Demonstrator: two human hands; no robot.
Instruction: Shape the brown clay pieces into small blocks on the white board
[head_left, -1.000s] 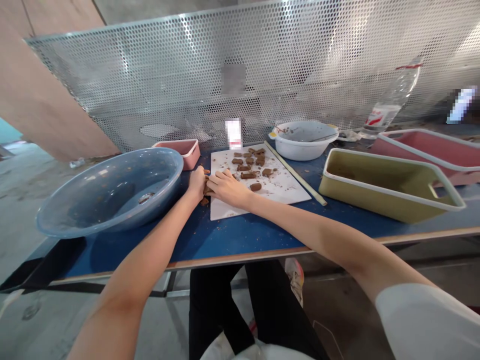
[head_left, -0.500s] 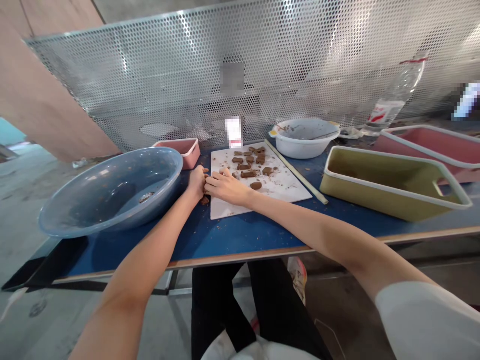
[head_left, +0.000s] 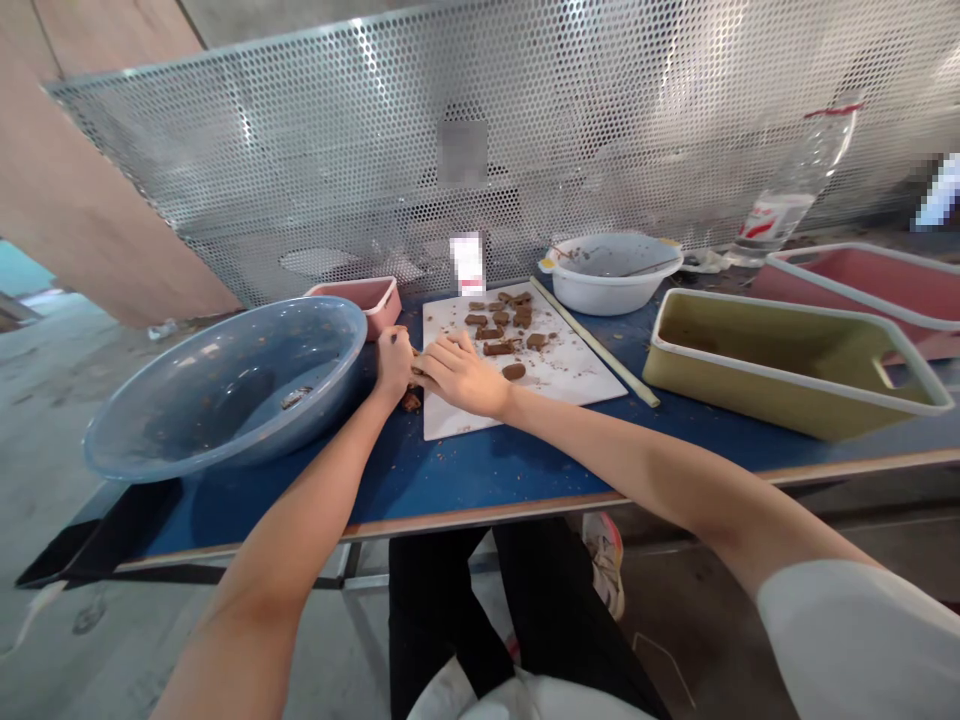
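Several brown pieces point(head_left: 499, 349) lie on the white board point(head_left: 450, 425), seemingly finished; one brown lump point(head_left: 415, 368) beside its left edge, back from the surface's point(head_left: 465, 485) front edge, seems unfinished, pinched between curled left hand point(head_left: 394, 362) and right hand point(head_left: 461, 375).

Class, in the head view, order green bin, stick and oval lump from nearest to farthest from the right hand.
From the right hand:
1. Oval lump: by the wrist, on the board.
2. Stick: along the board's right edge.
3. Green bin: right of the stick.
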